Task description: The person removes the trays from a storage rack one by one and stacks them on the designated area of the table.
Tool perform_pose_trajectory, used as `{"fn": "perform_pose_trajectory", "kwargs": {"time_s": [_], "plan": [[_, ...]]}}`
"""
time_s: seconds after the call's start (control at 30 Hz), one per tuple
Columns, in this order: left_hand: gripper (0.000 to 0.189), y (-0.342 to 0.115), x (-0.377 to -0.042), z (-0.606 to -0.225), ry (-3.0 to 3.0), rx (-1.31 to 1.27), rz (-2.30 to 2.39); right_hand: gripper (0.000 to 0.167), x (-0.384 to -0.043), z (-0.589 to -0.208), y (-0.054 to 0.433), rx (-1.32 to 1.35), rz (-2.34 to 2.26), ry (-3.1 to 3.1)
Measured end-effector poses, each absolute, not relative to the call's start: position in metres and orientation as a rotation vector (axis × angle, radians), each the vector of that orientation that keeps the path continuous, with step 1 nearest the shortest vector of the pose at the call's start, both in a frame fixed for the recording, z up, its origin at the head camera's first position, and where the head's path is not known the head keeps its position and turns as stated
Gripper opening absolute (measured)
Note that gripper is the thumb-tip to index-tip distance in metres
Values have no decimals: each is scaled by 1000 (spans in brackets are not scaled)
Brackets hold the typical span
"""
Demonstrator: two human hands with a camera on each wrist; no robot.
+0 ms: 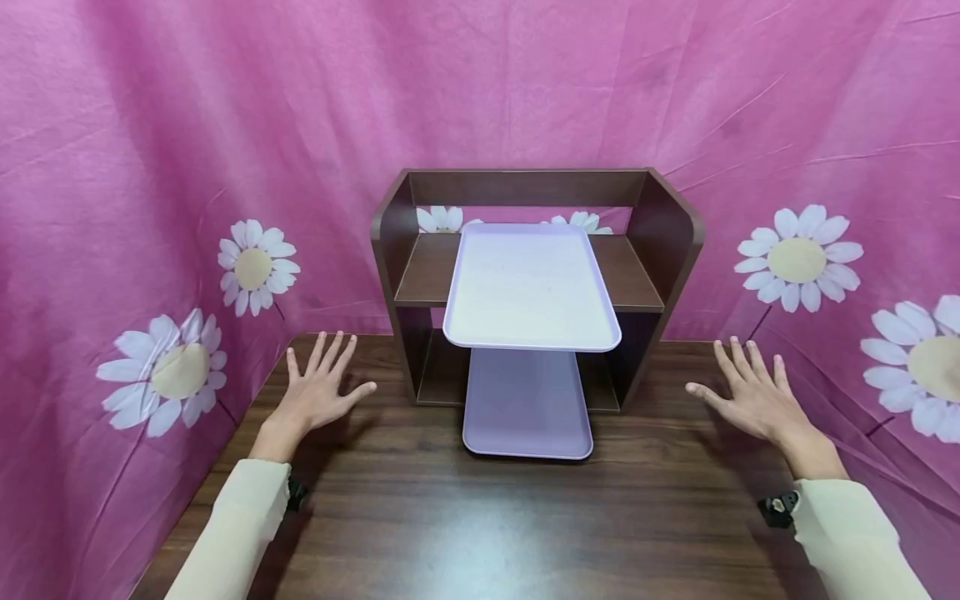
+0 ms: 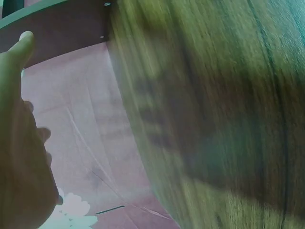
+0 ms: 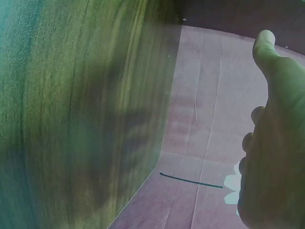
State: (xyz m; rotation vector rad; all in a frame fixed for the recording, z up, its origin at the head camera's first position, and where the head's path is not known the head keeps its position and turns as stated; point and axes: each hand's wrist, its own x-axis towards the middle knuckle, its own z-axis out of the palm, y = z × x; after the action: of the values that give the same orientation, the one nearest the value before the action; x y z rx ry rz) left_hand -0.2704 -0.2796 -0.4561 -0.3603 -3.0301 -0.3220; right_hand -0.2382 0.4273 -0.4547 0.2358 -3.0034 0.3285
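My left hand [image 1: 317,396] hovers over the table to the left of a brown wooden shelf [image 1: 528,185], its fingers spread and nothing held. On the shelf's other side my right hand [image 1: 756,402] is likewise held above the table, fingers apart and holding nothing. A pale lilac tray [image 1: 531,287] lies on the upper shelf board and juts out over the front. Below it a second, darker-looking lilac tray [image 1: 527,408] reaches out of the lower compartment onto the table; its back part is hidden. Both wrist views show a hand [image 2: 24,143] with its thumb extended.
The wood-grain table [image 1: 480,525] stretches in front of the shelf. A pink cloth [image 1: 510,92] with white daisies hangs behind and at both sides. Black straps with small devices [image 1: 777,508] sit at the wrists.
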Motion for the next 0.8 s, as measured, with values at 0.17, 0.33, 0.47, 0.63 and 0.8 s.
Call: {"fn": "perform_pose_trajectory", "kwargs": {"time_s": [0.17, 0.33, 0.47, 0.63, 0.8], "plan": [[91, -277, -269, -452, -3001, -404, -360, 98, -239, -452, 425, 261, 375, -3019], [78, -272, -270, -446, -2915, -440, -404, 97, -241, -446, 419, 254, 527, -3057], [62, -265, -269, -438, -2804, -433, -500, 95, -239, -436, 411, 165, 552, -3120], [52, -255, -266, -428, -2699, -419, -615, 76, -233, -430, 397, 138, 624, -3041], [32, -247, -262, -418, -2574, -448, -686, 41, -225, -429, 380, 203, 897, -2882]]}}
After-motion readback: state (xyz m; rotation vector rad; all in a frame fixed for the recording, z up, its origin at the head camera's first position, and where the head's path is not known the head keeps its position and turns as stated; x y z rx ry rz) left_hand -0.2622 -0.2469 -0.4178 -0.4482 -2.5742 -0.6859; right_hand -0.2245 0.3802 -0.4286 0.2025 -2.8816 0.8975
